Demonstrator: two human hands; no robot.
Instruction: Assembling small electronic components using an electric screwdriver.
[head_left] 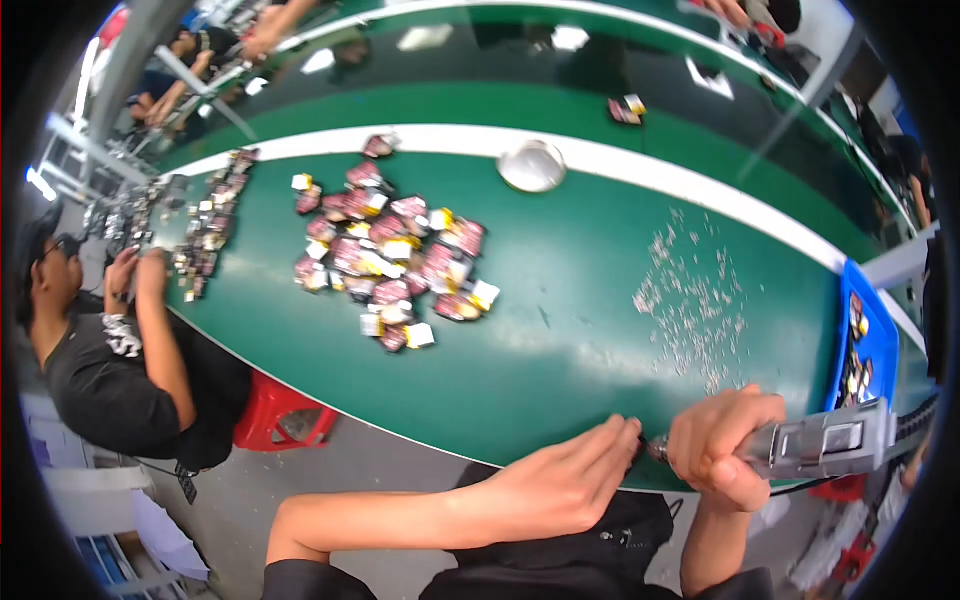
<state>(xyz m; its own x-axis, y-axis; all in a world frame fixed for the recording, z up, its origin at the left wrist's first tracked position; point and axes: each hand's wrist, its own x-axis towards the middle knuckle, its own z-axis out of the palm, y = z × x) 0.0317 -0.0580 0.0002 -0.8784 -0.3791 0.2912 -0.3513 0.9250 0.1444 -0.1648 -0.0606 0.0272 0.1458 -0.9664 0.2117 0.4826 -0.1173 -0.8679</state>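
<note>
My right hand [722, 445] wraps round a grey power screwdriver [825, 445], held level, with its tip pointing left and a ribbed dark cord behind it. My left hand [560, 480] is at the table's near edge, its fingers pressed together close to the screwdriver's tip. A small dark thing shows at its fingertips, mostly hidden, and I cannot make out what it is. Beyond my right hand, many small pale slivers that look like screws [700, 300] lie scattered on the green table [560, 370].
A loose pile of small dark-and-pink parts [390, 255] with yellow and white bits lies left of centre. Behind it sits a round metal dish [532, 167]. A blue tray [890, 340] holds similar parts at right. A co-worker [110, 340] handles parts at left, beside a red stool [285, 412].
</note>
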